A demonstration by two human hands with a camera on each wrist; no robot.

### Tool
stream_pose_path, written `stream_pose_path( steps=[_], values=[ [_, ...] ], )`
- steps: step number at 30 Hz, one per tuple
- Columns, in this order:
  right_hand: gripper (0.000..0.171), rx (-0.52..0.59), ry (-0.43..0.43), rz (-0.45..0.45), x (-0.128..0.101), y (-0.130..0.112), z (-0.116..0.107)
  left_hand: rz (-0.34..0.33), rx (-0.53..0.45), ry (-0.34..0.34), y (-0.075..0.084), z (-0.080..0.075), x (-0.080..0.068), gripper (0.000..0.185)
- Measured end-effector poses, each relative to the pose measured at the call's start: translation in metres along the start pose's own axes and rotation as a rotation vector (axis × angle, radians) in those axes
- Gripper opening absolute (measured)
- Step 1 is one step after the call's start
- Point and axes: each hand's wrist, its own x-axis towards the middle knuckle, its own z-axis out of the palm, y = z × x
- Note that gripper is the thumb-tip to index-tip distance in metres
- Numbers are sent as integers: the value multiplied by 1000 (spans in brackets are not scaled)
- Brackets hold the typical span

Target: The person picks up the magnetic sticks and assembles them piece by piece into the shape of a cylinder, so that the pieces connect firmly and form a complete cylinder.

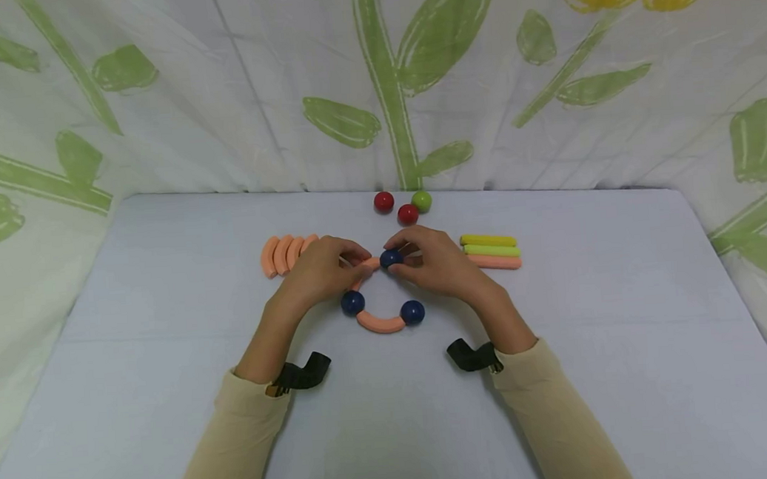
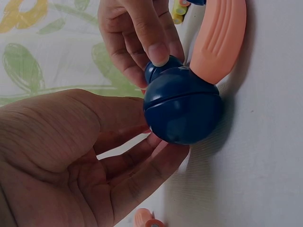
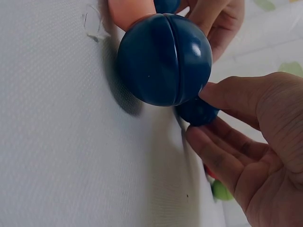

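Right hand [image 1: 437, 264]: I see its thumb and fingertips pinching the top dark-blue ball [image 1: 391, 257], which sits on the table at the upper end of the chain, between my two hands.
Left hand [image 1: 322, 268]: fingers curled round the upper orange curved piece [image 1: 367, 269], as I read it steadying that piece so the ball can seat on its end (the head view hides most of the piece under the fingers).
Chain so far: left dark-blue ball [image 1: 352, 302] and lower-right dark-blue ball [image 1: 412, 312] joined by the lower orange curved piece [image 1: 380, 323]; the curves bend toward each other, so I judge a ring is being laid out flat.
Close view: the left wrist camera shows a blue ball [image 2: 182, 106] with an orange curve touching it, resting on the cloth.
Spare curves: a row of orange curved pieces [image 1: 283, 253] just beside the left hand, within easy reach.
Spare sticks: yellow stick [image 1: 488, 241], green stick [image 1: 491, 251] and orange stick [image 1: 495, 262], stacked side by side right of the right hand.
Spare balls: two red balls [image 1: 384, 201] and a green ball [image 1: 422, 201] near the back edge.
Surface: pale blue table [image 1: 631, 341], with a leaf-printed curtain [image 1: 213, 95] behind.
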Motion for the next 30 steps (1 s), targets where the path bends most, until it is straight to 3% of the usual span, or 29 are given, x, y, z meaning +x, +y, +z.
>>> stream_pose_path(
  steps=[15, 30],
  values=[
    [34, -59, 19, 5, -1, 0, -4, -2, 33, 9, 2, 1, 0, 28],
    [40, -15, 8, 2, -10, -9, -18, -8, 46, 25, 3, 3, -3, 30]
  ],
)
